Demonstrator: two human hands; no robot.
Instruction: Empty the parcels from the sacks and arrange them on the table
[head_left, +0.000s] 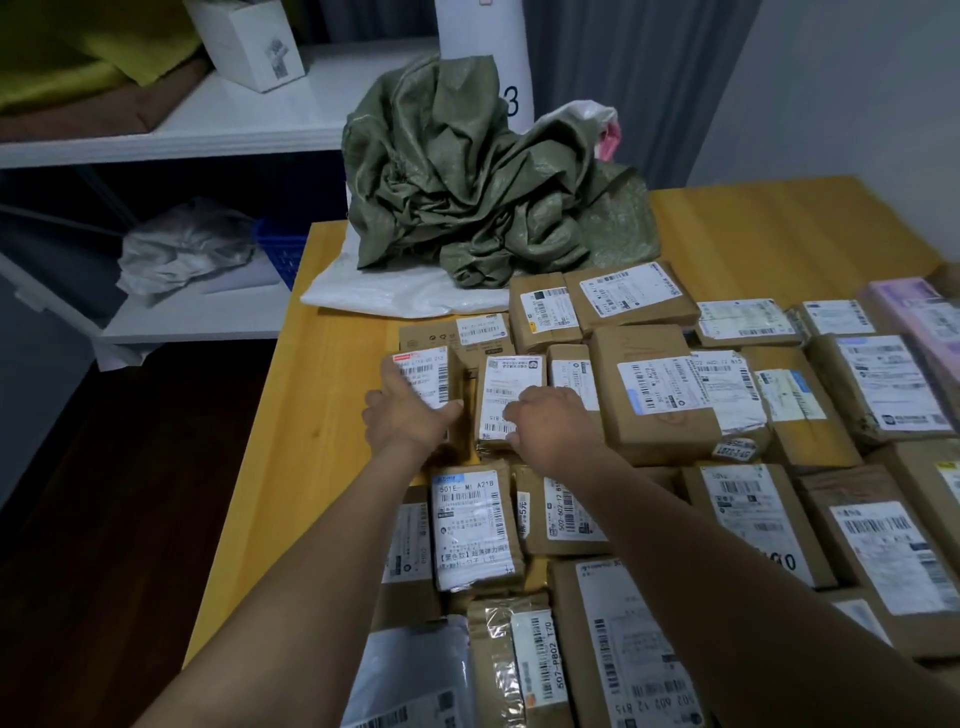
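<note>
Several brown cardboard parcels with white labels lie in rows across the yellow table (322, 395). My left hand (408, 415) grips a small brown parcel (428, 376) at the left end of a row, thumb on its right side. My right hand (553, 423) rests on the neighbouring small parcel (506, 387), fingers curled over its lower label. A crumpled green sack (467, 182) sits slumped at the table's far side, on top of a flat white sack (395, 291).
A white shelf unit (249, 114) stands left of the table with a white box (249, 41), a grey plastic bag (182, 249) and a blue crate (280, 249). Dark floor lies beside the table's left edge. Bare tabletop shows at the far right.
</note>
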